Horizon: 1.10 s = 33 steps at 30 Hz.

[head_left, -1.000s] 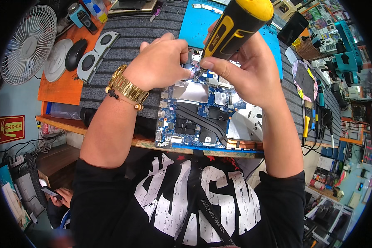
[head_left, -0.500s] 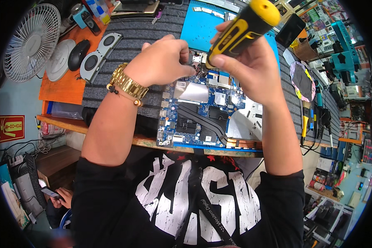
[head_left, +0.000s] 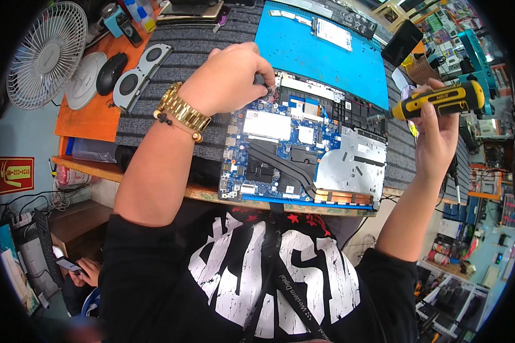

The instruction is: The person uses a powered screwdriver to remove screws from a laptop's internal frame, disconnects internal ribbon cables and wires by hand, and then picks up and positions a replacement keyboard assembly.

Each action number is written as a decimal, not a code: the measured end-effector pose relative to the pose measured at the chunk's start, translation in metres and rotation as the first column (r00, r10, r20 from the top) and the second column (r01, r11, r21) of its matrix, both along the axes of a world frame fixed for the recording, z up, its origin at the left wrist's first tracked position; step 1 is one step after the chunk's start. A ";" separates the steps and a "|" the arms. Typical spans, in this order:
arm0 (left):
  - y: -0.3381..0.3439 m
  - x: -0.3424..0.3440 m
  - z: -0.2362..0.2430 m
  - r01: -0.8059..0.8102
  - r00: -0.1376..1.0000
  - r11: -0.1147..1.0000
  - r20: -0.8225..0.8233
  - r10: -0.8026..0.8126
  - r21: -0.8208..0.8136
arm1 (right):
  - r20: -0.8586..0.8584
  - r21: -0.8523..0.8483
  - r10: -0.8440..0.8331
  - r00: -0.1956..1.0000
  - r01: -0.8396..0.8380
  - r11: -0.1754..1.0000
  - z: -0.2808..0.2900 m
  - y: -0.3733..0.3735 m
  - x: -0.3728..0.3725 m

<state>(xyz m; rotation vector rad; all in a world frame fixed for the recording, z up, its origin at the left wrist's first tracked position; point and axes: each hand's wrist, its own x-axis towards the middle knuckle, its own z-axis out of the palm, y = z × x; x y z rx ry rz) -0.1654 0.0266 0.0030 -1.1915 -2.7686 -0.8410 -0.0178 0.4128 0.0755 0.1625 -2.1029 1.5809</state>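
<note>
- Grey ribbed bench cover (head_left: 234, 35): the widest thing, spreading under the work and out toward ten o'clock.
- Opened laptop base (head_left: 309, 143): the clock's centre, flat at the near edge of the bench – blue circuit board on its left half, copper fins toward five.
- Blue mat (head_left: 317, 66): just beyond the laptop at twelve, a white-labelled part lying near its far edge.
- Left hand (head_left: 234, 80): at the laptop's corner, between ten and eleven. Thumb and forefinger are bent nearly together, touching or almost touching dark parts there – whether anything is pinched between them, I cannot tell from this angle.
- Right hand (head_left: 438, 134): out at three, clear of the laptop, thumb and fingers closed round a handle.
- Yellow-and-black screwdriver (head_left: 458, 98): clamped in that right hand, almost level, its tip aimed toward nine, above the laptop's edge at two.
- Black mouse (head_left: 111, 74): well apart, out at ten.
</note>
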 end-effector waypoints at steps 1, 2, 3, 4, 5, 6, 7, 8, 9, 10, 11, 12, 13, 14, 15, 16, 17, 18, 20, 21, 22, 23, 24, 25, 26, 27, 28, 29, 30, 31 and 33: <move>0.001 -0.001 0.000 -0.003 1.000 1.000 0.025 0.003 -0.003 | -0.004 0.023 0.005 1.000 -0.005 1.000 -0.002 0.006 0.007; 0.001 -0.003 0.001 0.001 0.999 1.000 0.044 0.000 -0.006 | -0.001 0.027 -0.033 0.999 0.033 0.999 -0.004 0.011 0.013; 0.001 -0.005 0.000 0.010 0.999 1.000 0.048 -0.010 0.004 | 0.002 0.031 -0.070 0.998 0.070 0.997 -0.007 0.016 0.019; 0.001 -0.005 -0.001 0.011 1.000 1.000 0.021 -0.011 0.011 | 0.003 0.035 -0.107 0.994 0.106 0.994 -0.010 0.020 0.023; 0.001 -0.004 -0.002 0.019 1.000 0.999 -0.018 -0.018 0.032 | 0.022 -0.016 -0.148 0.989 0.149 0.989 -0.012 0.024 0.027; 0.001 -0.004 -0.003 0.026 0.998 0.999 -0.053 -0.023 0.047 | 0.005 -0.005 -0.117 0.993 0.117 0.993 -0.015 0.027 0.031; 0.001 -0.004 -0.004 0.035 0.997 0.998 -0.075 -0.031 0.056 | 0.010 -0.022 -0.106 0.994 0.106 0.994 -0.016 0.030 0.035; 0.000 -0.004 -0.004 0.042 0.995 0.997 -0.090 -0.037 0.061 | 0.014 -0.039 -0.095 0.995 0.096 0.995 -0.017 0.033 0.038; 0.000 -0.005 -0.004 0.038 0.996 0.998 -0.085 -0.034 0.050 | 0.021 -0.036 -0.108 0.994 0.109 0.993 -0.018 0.035 0.040; 0.001 -0.005 -0.005 0.046 0.995 0.997 -0.094 -0.040 0.063 | 0.027 -0.033 -0.121 0.992 0.122 0.992 -0.019 0.037 0.043; 0.000 -0.004 -0.004 0.041 0.996 0.997 -0.086 -0.036 0.061 | 0.033 -0.029 -0.133 0.991 0.134 0.991 -0.020 0.039 0.044; 0.000 -0.004 -0.004 0.036 0.996 0.998 -0.078 -0.031 0.060 | 0.036 -0.023 -0.141 0.989 0.142 0.990 -0.020 0.040 0.046; 0.001 -0.004 -0.004 0.040 0.997 0.997 -0.070 -0.036 0.067 | 0.039 -0.016 -0.150 0.988 0.150 0.989 -0.020 0.041 0.048; 0.001 -0.005 -0.003 0.044 0.997 0.996 -0.064 -0.040 0.075 | 0.052 -0.035 -0.156 0.986 0.158 0.987 -0.020 0.043 0.049; 0.001 -0.006 -0.003 0.048 0.997 0.995 -0.057 -0.043 0.083 | 0.042 -0.010 -0.158 0.987 0.158 0.987 -0.020 0.044 0.050; 0.001 -0.006 -0.002 0.047 0.998 0.995 -0.042 -0.044 0.084 | 0.041 -0.010 -0.158 0.987 0.159 0.987 -0.021 0.045 0.051; 0.001 -0.006 -0.002 0.046 0.999 0.995 -0.026 -0.044 0.085 | 0.057 -0.037 -0.170 0.984 0.173 0.984 -0.021 0.046 0.051; 0.001 -0.006 -0.002 0.045 0.999 0.995 -0.010 -0.044 0.086 | 0.042 -0.012 -0.158 0.987 0.158 0.987 -0.022 0.047 0.052; 0.001 -0.005 -0.002 0.024 1.000 0.996 0.014 -0.025 0.083 | 0.054 -0.044 -0.150 0.987 0.153 0.987 -0.023 0.049 0.053; 0.002 -0.005 -0.002 0.023 1.000 0.995 0.019 -0.025 0.093 | 0.043 -0.017 -0.160 0.986 0.161 0.987 -0.024 0.050 0.054; 0.002 -0.005 -0.002 0.018 1.000 0.996 0.019 -0.019 0.082 | 0.042 -0.016 -0.163 0.986 0.164 0.986 -0.024 0.051 0.054; 0.003 -0.005 -0.003 0.021 1.000 0.996 0.013 -0.023 0.083 | 0.041 -0.016 -0.165 0.985 0.166 0.986 -0.025 0.052 0.055; 0.004 -0.005 -0.003 0.025 1.000 0.996 0.007 -0.025 0.083 | 0.045 -0.026 -0.172 0.984 0.173 0.985 -0.025 0.053 0.055; 0.004 -0.004 -0.002 0.010 1.000 0.998 0.020 -0.011 0.061 | 0.050 -0.036 -0.178 0.983 0.180 0.983 -0.026 0.054 0.056; 0.004 -0.003 -0.002 -0.005 0.999 0.999 0.032 0.004 0.039 | 0.064 -0.066 -0.191 0.979 0.196 0.978 -0.026 0.056 0.056; 0.005 -0.002 -0.002 -0.027 0.998 1.000 0.058 0.027 0.011 | 0.052 -0.053 -0.190 0.980 0.193 0.980 -0.027 0.057 0.057; 0.005 0.000 -0.002 -0.038 0.999 0.999 0.023 0.038 -0.004 | 0.050 -0.058 -0.196 0.979 0.199 0.978 -0.028 0.058 0.058; 0.005 0.003 -0.002 -0.057 0.998 0.998 0.002 0.057 -0.024 | 0.058 -0.083 -0.207 0.977 0.211 0.974 -0.028 0.060 0.058; 0.006 0.005 -0.002 -0.073 0.997 0.997 -0.021 0.072 -0.033 | 0.049 -0.066 -0.204 0.978 0.207 0.976 -0.029 0.062 0.059; 0.005 0.004 -0.001 -0.057 0.998 0.998 -0.036 0.056 -0.024 | 0.051 -0.069 -0.207 0.977 0.211 0.975 -0.030 0.064 0.060; 0.005 0.003 -0.001 -0.018 0.998 1.000 -0.066 0.019 0.010 | 0.056 -0.078 -0.221 0.974 0.225 0.971 -0.032 0.069 0.063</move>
